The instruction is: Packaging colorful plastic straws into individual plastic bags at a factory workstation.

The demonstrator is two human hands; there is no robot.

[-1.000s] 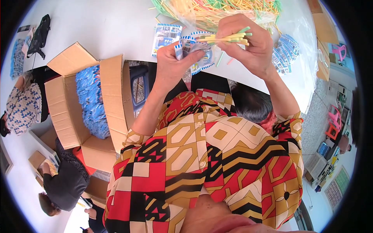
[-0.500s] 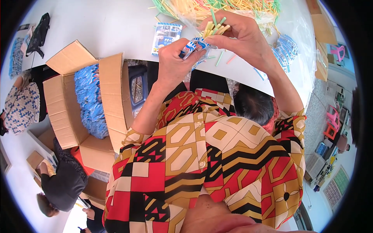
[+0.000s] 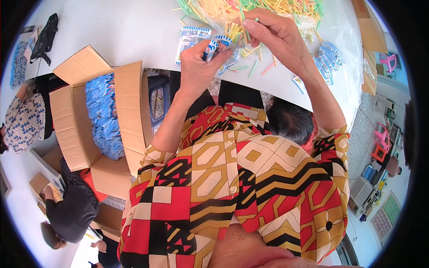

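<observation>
My left hand is closed around a small blue-and-white packet over the table's near edge. Thin yellow sticks poke out of the packet's open end. Just to the right, my right hand pinches a few thin green and yellowish sticks beside that opening. A flat blue-and-white packet lies on the table behind my left hand. Several loose coloured sticks lie beneath my hands. The far table holds a large heap of pastel sticks on clear plastic.
An open cardboard box full of blue packets stands to my left. More striped packets lie at the table's right. A person's dark-haired head is close below the table edge. Other people work at far left, one in a dark top.
My right hand has drawn back slightly from the packet, with a few sticks between its fingers. More loose sticks lie on the table below. The left hand stays nearly in place.
</observation>
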